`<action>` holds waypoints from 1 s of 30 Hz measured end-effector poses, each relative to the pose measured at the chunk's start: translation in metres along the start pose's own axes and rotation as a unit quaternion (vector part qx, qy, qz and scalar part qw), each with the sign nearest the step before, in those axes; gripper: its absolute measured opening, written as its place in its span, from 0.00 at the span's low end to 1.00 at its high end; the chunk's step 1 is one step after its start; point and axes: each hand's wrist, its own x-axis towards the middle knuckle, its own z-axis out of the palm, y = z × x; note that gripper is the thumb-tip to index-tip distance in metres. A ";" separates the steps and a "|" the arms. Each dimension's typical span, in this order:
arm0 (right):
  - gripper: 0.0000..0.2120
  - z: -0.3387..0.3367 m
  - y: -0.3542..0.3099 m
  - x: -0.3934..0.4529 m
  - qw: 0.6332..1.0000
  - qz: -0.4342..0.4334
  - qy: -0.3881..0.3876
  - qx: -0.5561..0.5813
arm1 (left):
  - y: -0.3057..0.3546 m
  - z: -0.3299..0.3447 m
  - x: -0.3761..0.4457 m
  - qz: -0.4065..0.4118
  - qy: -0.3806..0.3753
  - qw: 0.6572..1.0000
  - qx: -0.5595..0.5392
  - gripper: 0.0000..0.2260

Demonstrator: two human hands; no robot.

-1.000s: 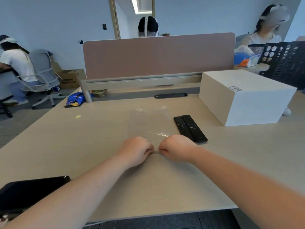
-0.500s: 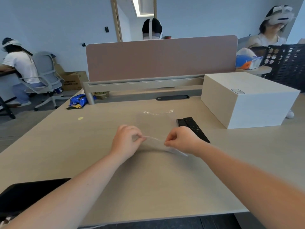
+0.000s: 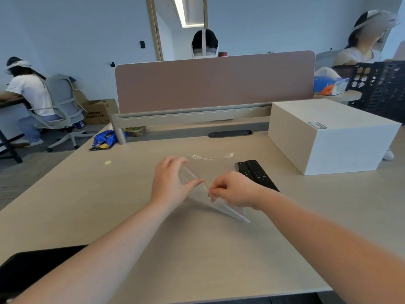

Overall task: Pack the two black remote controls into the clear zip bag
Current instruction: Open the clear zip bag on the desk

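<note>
No text reads clearly: print on the brown cardboard box (image 3: 98, 110) and the white box's small label (image 3: 317, 125) is illegible.

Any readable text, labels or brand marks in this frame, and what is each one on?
None can be read.
Cardboard box: dark print, too blurred.
White box: small outlined label on top, too small.
Remote controls: tiny white button marks, illegible.
Blue packet: print too blurred.
</note>
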 end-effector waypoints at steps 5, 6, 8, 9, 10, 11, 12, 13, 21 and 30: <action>0.07 -0.003 0.005 0.010 0.987 0.053 0.068 0.139 | 0.012 0.011 -0.007 -0.148 -0.034 0.981 -0.117 0.13; 0.06 -0.003 0.005 0.010 0.981 0.057 0.067 0.174 | 0.015 0.015 -0.009 -0.181 -0.060 0.969 -0.159 0.15; 0.07 0.000 0.006 0.012 0.972 0.061 0.063 0.220 | 0.020 0.021 -0.013 -0.233 -0.095 0.934 -0.254 0.16; 0.07 0.002 0.006 0.013 0.970 0.060 0.061 0.230 | 0.022 0.023 -0.015 -0.252 -0.107 0.916 -0.293 0.14; 0.07 0.003 0.005 0.013 0.969 0.058 0.059 0.233 | 0.022 0.025 -0.016 -0.264 -0.115 0.902 -0.321 0.13; 0.05 0.005 0.005 0.013 0.969 0.058 0.059 0.233 | 0.023 0.027 -0.017 -0.269 -0.121 0.892 -0.341 0.11; 0.04 0.006 0.005 0.013 0.969 0.059 0.059 0.234 | 0.023 0.028 -0.016 -0.270 -0.124 0.887 -0.354 0.09; 0.05 0.007 0.006 0.012 0.967 0.059 0.059 0.239 | 0.023 0.029 -0.014 -0.269 -0.124 0.884 -0.361 0.07; 0.08 0.007 0.006 0.010 0.933 0.075 0.041 0.350 | 0.020 0.025 -0.011 -0.216 -0.124 0.902 -0.353 0.11; 0.06 0.010 0.000 0.015 0.996 0.016 0.044 0.081 | 0.011 0.029 -0.016 -0.182 -0.194 0.917 -0.298 0.15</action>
